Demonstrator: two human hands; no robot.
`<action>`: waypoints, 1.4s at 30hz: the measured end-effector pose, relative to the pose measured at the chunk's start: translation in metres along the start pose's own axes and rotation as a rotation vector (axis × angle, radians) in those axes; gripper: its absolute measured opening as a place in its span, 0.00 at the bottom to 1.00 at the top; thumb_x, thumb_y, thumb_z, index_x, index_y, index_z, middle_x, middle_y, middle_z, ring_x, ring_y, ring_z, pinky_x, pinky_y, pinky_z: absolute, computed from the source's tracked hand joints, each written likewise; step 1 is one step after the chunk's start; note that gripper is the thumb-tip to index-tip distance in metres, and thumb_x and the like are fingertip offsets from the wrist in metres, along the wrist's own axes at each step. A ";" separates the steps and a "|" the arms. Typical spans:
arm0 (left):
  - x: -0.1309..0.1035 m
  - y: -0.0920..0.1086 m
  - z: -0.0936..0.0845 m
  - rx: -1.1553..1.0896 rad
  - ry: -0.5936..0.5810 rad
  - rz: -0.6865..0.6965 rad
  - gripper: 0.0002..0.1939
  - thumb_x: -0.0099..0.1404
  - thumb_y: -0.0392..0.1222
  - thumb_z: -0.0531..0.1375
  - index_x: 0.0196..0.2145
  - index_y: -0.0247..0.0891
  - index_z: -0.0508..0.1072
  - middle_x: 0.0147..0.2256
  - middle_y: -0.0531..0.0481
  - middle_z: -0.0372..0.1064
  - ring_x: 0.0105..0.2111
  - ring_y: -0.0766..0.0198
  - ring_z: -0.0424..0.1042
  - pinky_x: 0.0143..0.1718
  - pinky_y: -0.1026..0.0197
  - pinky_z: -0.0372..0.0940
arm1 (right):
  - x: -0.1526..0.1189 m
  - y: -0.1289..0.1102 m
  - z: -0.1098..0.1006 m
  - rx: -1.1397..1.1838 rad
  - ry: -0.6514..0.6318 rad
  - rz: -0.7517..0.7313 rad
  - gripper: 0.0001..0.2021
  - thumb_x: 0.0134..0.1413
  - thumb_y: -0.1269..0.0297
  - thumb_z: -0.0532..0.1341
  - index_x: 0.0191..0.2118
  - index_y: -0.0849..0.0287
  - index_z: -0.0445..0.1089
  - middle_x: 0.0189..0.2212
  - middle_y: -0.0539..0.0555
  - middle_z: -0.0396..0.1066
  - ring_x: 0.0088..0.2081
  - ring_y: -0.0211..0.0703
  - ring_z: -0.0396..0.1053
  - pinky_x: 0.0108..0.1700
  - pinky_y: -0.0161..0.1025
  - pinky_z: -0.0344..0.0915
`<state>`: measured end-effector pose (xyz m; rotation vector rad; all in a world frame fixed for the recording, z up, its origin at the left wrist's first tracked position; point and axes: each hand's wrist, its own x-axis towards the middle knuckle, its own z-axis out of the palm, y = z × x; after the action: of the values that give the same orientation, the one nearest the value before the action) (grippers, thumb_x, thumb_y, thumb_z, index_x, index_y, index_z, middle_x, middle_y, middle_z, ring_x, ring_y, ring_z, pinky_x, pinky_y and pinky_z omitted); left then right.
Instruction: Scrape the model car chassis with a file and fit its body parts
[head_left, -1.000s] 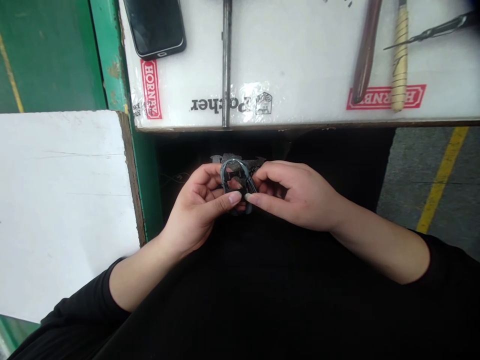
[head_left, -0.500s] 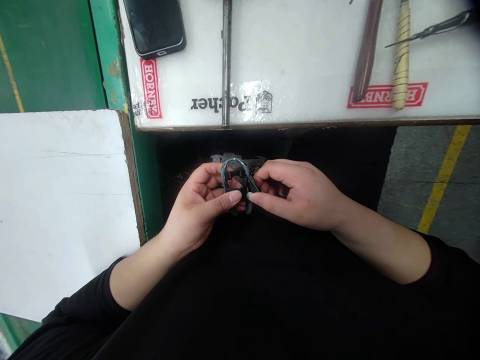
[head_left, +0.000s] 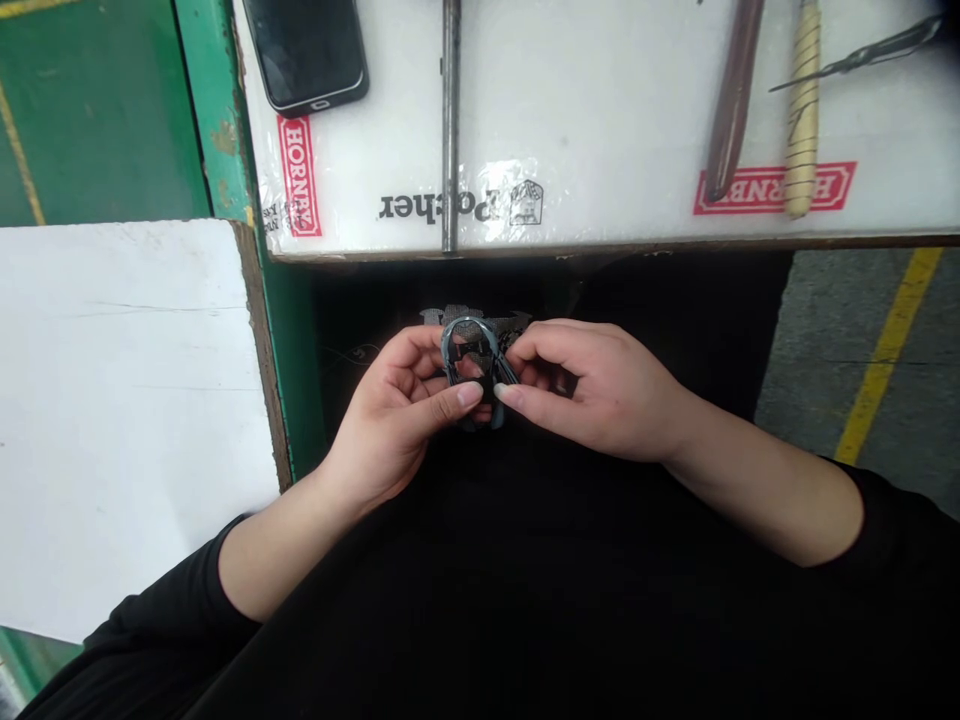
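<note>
Red HORNBY label (head_left: 301, 178), sideways, on white sheet (head_left: 600, 110) fwd-L of L hand (head_left: 401, 410); 2nd HORNBY label (head_left: 763, 190), upside-dn, part-hidden, fwd-R of R hand (head_left: 607, 390); black "Pocher" print (head_left: 409, 207), upside-dn, fwd btwn hands.

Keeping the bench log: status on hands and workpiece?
Left hand, right hand: both gripping. Small grey-black arched piece held between them. Slim grey metallic rod beyond, apart from hands.

the left hand (head_left: 405, 405) and right hand (head_left: 600, 390) nearly meet, fingers bent, thumbs (head_left: 529, 402) pointing inward.
</note>
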<state>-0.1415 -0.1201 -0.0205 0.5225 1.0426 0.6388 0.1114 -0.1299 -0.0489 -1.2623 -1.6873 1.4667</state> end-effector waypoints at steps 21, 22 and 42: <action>0.002 0.002 -0.004 -0.095 -0.048 -0.106 0.18 0.70 0.36 0.81 0.53 0.42 0.83 0.45 0.53 0.83 0.36 0.65 0.86 0.42 0.63 0.87 | 0.003 -0.002 -0.001 0.239 0.006 0.188 0.19 0.70 0.42 0.78 0.43 0.54 0.83 0.37 0.52 0.81 0.35 0.44 0.75 0.36 0.39 0.72; 0.002 0.002 -0.004 -0.106 -0.062 -0.118 0.17 0.70 0.36 0.81 0.53 0.42 0.83 0.44 0.53 0.83 0.36 0.65 0.86 0.41 0.63 0.87 | 0.003 -0.002 0.000 0.252 0.005 0.199 0.19 0.70 0.42 0.78 0.43 0.54 0.83 0.37 0.52 0.81 0.36 0.45 0.75 0.36 0.39 0.72; 0.001 0.001 -0.002 -0.061 -0.088 -0.094 0.18 0.68 0.33 0.81 0.52 0.40 0.84 0.44 0.51 0.83 0.37 0.64 0.85 0.42 0.62 0.86 | 0.006 0.007 0.000 0.459 -0.053 0.214 0.19 0.70 0.44 0.79 0.43 0.56 0.83 0.37 0.51 0.79 0.36 0.42 0.72 0.40 0.39 0.72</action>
<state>-0.1428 -0.1186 -0.0210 0.4424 0.9561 0.5584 0.1108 -0.1249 -0.0564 -1.1752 -1.1725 1.8936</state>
